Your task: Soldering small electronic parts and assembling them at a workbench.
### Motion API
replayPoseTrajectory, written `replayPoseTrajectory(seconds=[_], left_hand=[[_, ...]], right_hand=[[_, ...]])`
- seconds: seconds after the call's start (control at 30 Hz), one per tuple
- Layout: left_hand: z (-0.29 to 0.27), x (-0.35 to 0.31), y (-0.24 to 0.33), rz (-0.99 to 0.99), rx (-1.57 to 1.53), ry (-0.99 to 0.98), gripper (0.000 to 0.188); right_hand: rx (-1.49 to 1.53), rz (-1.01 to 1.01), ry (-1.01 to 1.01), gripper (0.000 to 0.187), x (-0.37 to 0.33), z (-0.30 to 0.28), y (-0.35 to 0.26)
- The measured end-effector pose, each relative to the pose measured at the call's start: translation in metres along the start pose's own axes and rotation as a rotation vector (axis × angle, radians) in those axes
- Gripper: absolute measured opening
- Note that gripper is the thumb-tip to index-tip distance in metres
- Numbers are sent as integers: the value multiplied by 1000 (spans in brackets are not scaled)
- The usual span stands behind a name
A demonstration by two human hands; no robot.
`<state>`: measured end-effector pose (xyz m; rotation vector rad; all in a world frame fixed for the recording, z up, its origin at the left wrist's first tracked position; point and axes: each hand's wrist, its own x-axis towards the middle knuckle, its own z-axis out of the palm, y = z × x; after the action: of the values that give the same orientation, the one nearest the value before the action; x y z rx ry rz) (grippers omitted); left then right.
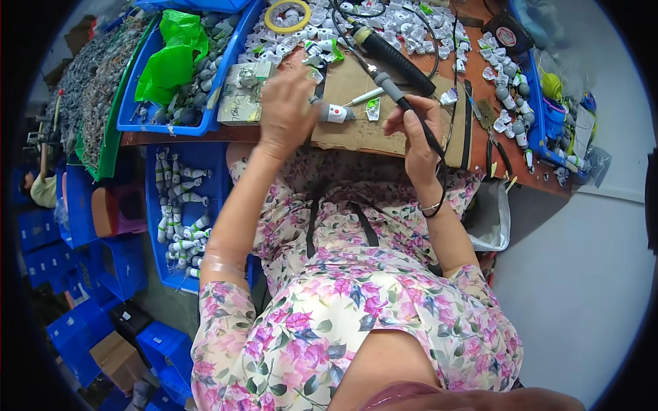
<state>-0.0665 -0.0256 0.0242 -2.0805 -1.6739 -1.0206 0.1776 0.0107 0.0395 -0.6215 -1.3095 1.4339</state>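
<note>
- a roll of yellow tape at the far edge of the surface
- a green plastic bag in a blue bin
- a blue crate of small white parts below

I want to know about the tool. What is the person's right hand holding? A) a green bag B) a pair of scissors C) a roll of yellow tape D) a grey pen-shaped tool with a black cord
D: the right hand grips a grey pen-shaped tool with a black cord, tip pointing toward the small white and grey part at the left hand.

Matt brown cardboard sheet; glossy blue plastic bin; smooth white plastic part.
</note>
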Motion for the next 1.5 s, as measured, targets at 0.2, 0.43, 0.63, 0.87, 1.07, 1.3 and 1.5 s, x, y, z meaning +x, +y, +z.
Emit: replayPoseTrajectory(seconds=[0.2,0.43,0.63,0.87,1.07,1.3,1.5], left_hand=[[-25,12,-73,-190,220,99,38],[-7,26,-85,-344,284,-14,27],[2,30,-88,-405,209,-81,21],[-10,59,-102,-404,-96,-373,32],[10,69,-119,-418,-149,-603,46],[-8,68,-101,-438,-142,-474,43],[-8,36,-99,-325,-13,-197,37]], right_hand=[[172,102,4,26,11,15,2],[224,198,-113,25,40,32,14],[176,169,-113,26,46,34,15],[101,126,-64,28,42,22,12],[55,64,-74,28,38,13,3],[51,96,-58,28,36,7,7],[99,140,-93,28,36,18,13]])
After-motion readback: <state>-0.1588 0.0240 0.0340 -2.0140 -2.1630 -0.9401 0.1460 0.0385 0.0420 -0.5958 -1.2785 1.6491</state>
